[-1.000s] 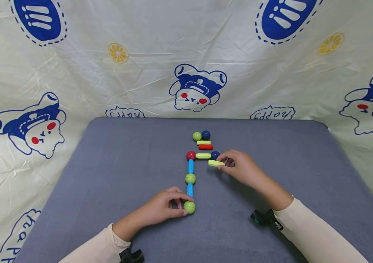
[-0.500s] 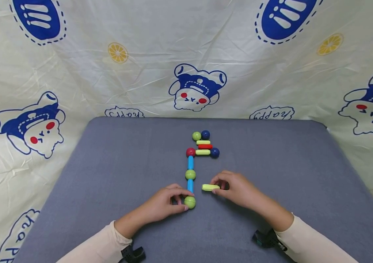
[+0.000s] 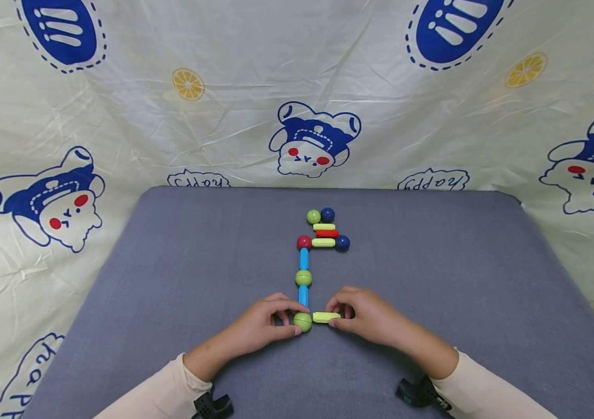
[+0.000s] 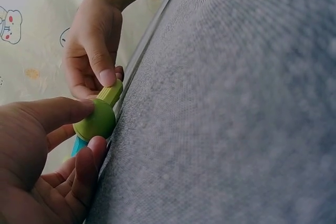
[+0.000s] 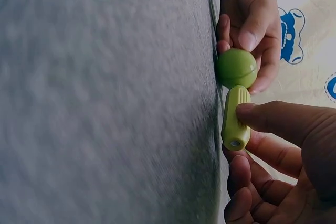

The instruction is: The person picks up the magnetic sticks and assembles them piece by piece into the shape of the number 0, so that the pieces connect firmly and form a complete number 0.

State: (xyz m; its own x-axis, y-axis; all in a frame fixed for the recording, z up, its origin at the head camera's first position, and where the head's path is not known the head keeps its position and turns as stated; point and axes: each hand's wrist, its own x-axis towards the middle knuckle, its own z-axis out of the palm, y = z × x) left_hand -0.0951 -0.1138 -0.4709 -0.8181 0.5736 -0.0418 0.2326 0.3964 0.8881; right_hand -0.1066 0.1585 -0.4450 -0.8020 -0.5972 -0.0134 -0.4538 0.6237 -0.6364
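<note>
In the head view my left hand (image 3: 257, 326) pinches a green ball (image 3: 302, 322) at the near end of a chain of toy rods and balls. My right hand (image 3: 370, 317) pinches a yellow rod (image 3: 326, 317) by its right part, the free end pointing at that ball. A small gap shows between them in the head view; in the right wrist view the yellow rod (image 5: 237, 121) appears to meet the green ball (image 5: 237, 68). The chain runs away through a blue rod (image 3: 303, 295), another green ball, a second blue rod and a red ball (image 3: 304, 242).
From the red ball a yellow rod (image 3: 323, 242) leads right to a dark blue ball (image 3: 342, 243). Behind lie a red rod (image 3: 327, 234), another yellow rod, a loose green ball (image 3: 313, 216) and a blue ball (image 3: 327, 215). A grey cloth covers the table (image 3: 197, 262).
My right hand has carried the yellow rod from beside the far blue ball toward me and left, to the near green ball. The chain has shifted slightly away from me with my left hand.
</note>
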